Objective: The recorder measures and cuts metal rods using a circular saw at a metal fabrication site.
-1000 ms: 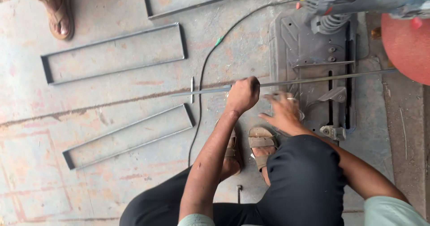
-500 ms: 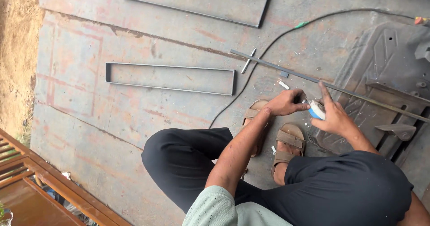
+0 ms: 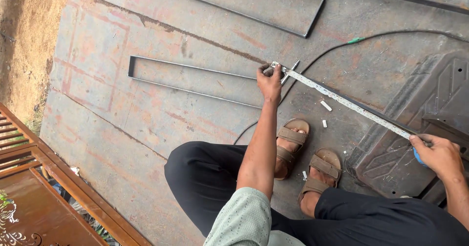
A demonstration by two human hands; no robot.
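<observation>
My left hand (image 3: 269, 81) pinches the free end of a steel measuring tape (image 3: 342, 100) and presses it down at the end of a thin metal rod lying on the rusty steel floor plate (image 3: 146, 114). The tape runs diagonally to my right hand (image 3: 436, 154), which grips the blue tape case (image 3: 418, 156) over a dark moulded metal base (image 3: 405, 124). My knees and sandalled feet (image 3: 308, 158) are between the two hands. Most of the rod is hidden under the tape.
Two rectangular frames of thin bar lie on the plate, one near my left hand (image 3: 190, 81) and one farther off (image 3: 254, 7). A black cable (image 3: 337, 48) crosses the plate. Bits of white chalk (image 3: 325, 105) lie by my feet. A brown metal gate (image 3: 44, 192) sits at lower left.
The tape has been pulled out long: my left hand moved away to the left with its end, and my right hand moved right with the case. The view shifted.
</observation>
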